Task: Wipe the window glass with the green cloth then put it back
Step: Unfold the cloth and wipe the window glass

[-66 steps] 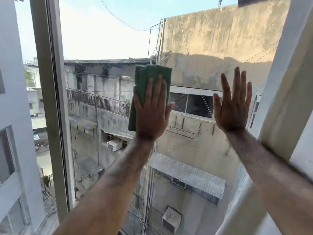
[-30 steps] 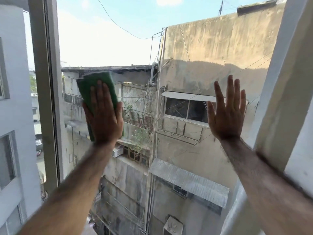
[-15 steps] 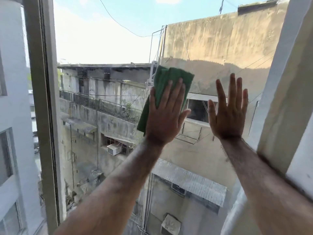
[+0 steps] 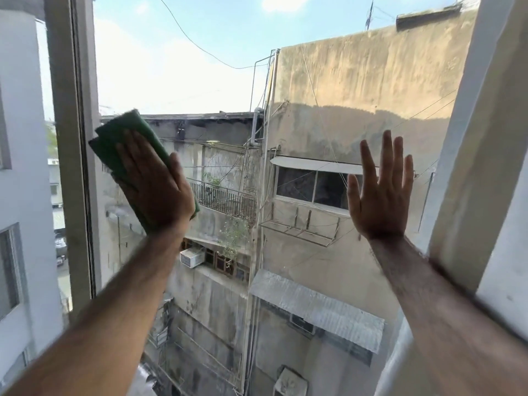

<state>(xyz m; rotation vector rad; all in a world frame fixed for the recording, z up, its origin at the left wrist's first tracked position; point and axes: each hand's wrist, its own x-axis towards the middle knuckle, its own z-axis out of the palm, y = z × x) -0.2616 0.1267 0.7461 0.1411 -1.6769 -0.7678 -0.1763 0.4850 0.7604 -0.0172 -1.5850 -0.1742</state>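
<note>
Soft, light, folded green cloth [image 4: 114, 144] pinned flat to window glass [image 4: 217, 90] under spread left hand [image 4: 160, 190]; likely best pinched at free corner; right hand [image 4: 380, 195] open-fingered, empty

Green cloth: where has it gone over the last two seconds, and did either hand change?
The left hand swept the green cloth from mid-pane left, back to the middle, and now left again, near the window frame. The right hand stayed flat on the glass, empty.
</note>
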